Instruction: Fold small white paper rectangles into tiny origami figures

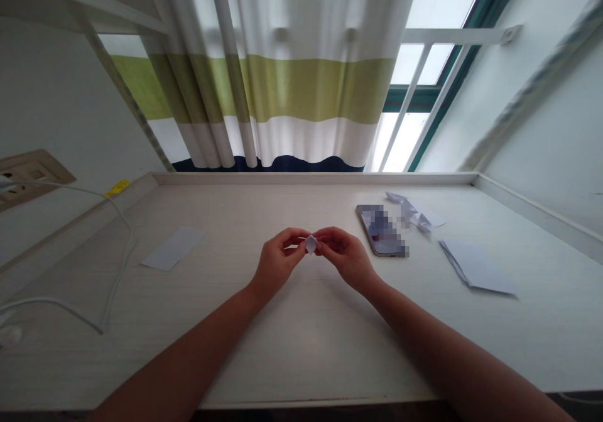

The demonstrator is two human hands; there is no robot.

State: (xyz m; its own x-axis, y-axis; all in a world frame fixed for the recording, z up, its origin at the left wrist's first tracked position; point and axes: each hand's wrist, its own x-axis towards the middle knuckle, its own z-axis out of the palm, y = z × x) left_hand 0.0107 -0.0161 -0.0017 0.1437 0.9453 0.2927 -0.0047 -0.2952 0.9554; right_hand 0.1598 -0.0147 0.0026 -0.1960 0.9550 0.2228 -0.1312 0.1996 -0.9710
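Observation:
A small piece of folded white paper [310, 245] is held up between both hands, over the middle of the desk. My left hand [279, 255] pinches its left side with thumb and fingertips. On the other side, my right hand [346, 255] pinches it the same way, so the two hands nearly meet. The paper's visible face is diamond-shaped; its edges under the fingertips are hidden. Just right of my right hand lies a phone [382, 230], its screen partly blurred out.
Folded paper pieces [414, 215] lie behind the phone, and a stack of white paper sheets [478, 266] sits at the right. One loose paper sheet [173, 248] rests at the left, near a white cable [123, 252]. A raised rim [311, 178] borders the white desk [301, 359] before a striped curtain [311, 89].

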